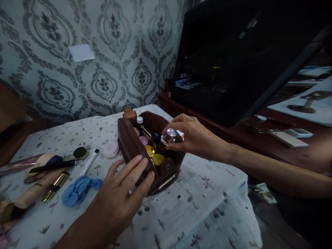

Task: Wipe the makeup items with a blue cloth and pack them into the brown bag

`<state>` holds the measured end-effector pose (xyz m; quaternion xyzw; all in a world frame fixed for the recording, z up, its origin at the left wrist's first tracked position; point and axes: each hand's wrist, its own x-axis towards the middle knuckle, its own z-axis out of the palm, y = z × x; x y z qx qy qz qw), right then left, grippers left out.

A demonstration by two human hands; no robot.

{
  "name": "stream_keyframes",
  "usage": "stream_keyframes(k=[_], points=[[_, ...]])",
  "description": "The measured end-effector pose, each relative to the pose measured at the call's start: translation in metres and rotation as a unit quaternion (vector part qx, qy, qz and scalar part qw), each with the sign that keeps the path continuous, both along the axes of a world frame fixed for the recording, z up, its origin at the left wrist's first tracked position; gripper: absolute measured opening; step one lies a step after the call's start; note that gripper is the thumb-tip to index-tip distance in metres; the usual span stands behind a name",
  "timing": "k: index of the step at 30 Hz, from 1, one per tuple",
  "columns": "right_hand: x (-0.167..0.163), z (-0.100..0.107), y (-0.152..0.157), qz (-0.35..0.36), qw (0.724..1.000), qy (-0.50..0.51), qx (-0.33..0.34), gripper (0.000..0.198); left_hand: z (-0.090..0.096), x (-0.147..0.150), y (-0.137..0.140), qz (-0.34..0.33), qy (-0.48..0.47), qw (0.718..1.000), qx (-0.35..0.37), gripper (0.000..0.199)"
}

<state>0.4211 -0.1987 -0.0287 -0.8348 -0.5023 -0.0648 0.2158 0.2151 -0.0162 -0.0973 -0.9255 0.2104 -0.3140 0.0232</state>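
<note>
A brown zippered makeup bag stands open on the cloth-covered table, packed with small cosmetics. My left hand lies against its near side, fingers stretched over the outer wall by the zip. Above the bag's right part, my right hand pinches a bottle with a shiny silver cap; the bottle's lower part is hidden. Inside the bag are a white-capped bottle, a black-capped bottle, yellow round items and a pinkish round item.
Left of the bag lie a round compact, a white-handled brush, a blue scrunchie, a gold-and-black tube and several other cosmetics. A large dark screen stands on a dark red desk to the right. Patterned wallpaper is behind.
</note>
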Motion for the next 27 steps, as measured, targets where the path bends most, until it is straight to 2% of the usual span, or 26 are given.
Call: stream_keyframes(k=[8,14,20,25,27], points=[[0.01,-0.025,0.003,0.001,0.998,-0.057,-0.004,0.019,-0.005,0.001,-0.001,0.0,-0.015,1.0,-0.027,0.041],[0.017,-0.037,0.006,-0.005,0.998,-0.066,-0.025,0.022,-0.007,0.003,0.004,-0.01,-0.005,1.0,0.002,0.041],[0.02,-0.032,0.004,0.036,0.991,-0.126,0.004,0.03,-0.01,0.003,0.005,-0.008,-0.006,1.0,-0.004,0.042],[0.016,-0.018,0.003,0.095,0.983,-0.156,-0.011,0.009,-0.01,0.0,0.005,-0.006,0.005,1.0,-0.009,0.044],[0.017,-0.015,0.003,0.109,0.983,-0.146,-0.024,0.008,-0.009,-0.001,0.005,-0.008,0.016,1.0,-0.01,0.045]])
